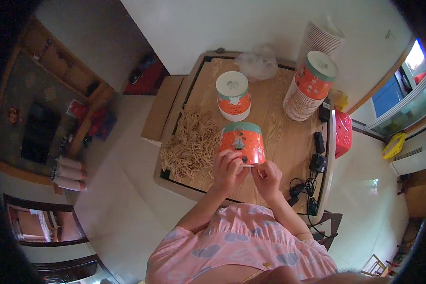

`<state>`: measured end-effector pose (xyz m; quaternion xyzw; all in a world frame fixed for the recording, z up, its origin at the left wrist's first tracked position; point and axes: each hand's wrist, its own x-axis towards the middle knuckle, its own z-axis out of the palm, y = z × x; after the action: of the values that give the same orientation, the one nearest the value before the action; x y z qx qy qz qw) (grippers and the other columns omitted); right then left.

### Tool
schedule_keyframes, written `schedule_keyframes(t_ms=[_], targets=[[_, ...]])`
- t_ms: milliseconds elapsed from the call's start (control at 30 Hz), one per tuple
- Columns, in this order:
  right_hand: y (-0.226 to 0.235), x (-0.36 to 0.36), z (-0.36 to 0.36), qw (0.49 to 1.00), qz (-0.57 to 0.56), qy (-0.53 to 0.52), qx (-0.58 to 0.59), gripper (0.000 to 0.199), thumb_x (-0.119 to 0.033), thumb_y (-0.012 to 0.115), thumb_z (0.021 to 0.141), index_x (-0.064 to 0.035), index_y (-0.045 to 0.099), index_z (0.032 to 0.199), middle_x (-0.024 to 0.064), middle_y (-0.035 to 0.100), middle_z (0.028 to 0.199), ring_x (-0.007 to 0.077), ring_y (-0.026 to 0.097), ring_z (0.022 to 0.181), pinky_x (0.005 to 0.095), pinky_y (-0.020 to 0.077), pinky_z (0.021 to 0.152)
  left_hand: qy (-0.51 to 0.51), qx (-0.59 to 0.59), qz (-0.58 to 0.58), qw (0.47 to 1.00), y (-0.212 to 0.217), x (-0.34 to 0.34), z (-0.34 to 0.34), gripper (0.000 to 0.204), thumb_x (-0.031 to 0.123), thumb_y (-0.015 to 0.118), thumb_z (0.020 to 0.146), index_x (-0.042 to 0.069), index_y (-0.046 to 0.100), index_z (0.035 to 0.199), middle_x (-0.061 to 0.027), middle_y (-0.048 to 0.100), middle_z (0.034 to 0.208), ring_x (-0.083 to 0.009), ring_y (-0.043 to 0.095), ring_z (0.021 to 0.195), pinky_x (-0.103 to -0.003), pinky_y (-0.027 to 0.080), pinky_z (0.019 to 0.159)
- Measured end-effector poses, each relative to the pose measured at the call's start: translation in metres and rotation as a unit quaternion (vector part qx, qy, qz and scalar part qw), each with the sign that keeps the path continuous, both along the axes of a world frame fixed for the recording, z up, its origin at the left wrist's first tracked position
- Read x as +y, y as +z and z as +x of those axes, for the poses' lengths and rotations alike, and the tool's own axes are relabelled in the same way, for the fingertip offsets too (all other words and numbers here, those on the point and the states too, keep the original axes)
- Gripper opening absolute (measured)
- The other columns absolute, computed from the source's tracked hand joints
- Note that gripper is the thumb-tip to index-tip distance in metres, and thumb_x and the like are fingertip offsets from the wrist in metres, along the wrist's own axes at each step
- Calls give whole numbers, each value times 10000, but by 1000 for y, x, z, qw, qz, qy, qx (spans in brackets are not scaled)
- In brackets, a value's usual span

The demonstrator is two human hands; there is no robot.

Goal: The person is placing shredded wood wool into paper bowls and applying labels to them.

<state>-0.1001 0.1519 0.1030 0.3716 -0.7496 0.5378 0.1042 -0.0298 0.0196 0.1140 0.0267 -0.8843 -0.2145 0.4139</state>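
An orange paper tub with a green band [242,140] stands upside down near the front of the wooden table [279,128]. My left hand [227,166] grips its lower rim on the left side. My right hand [265,174] pinches the same rim from the right, fingers closed on its edge. A heap of tan rubber bands [191,144] lies just left of my left hand.
A lidded orange tub [233,94] stands behind. At the back right, another lidded tub [315,75] rests against tall stacks of paper bowls [317,42]. A clear plastic bag [257,64] lies at the back. Chargers and black cables [312,175] crowd the right edge, beside a red stool [343,132].
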Motion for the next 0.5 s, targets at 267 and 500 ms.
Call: schedule_keyframes(t_ms=[267, 500], targets=[[0, 0, -2, 1000, -16, 0, 22, 141, 40, 659, 681, -58, 586, 753, 46, 449, 554, 156, 425, 452, 277, 327, 419, -16, 8, -5, 1000, -1, -2, -2, 251, 103, 691, 647, 74, 512, 821, -54, 573, 949, -282, 530, 878, -408, 426, 772], [6, 1, -2, 1000, 21, 8, -18, 230, 40, 609, 718, -58, 624, 925, 62, 491, 599, 153, 453, 476, 273, 374, 454, -8, 21, -12, 1000, -6, 0, -7, 258, 111, 707, 618, 89, 541, 815, -37, 578, 931, -263, 540, 871, -393, 434, 763]])
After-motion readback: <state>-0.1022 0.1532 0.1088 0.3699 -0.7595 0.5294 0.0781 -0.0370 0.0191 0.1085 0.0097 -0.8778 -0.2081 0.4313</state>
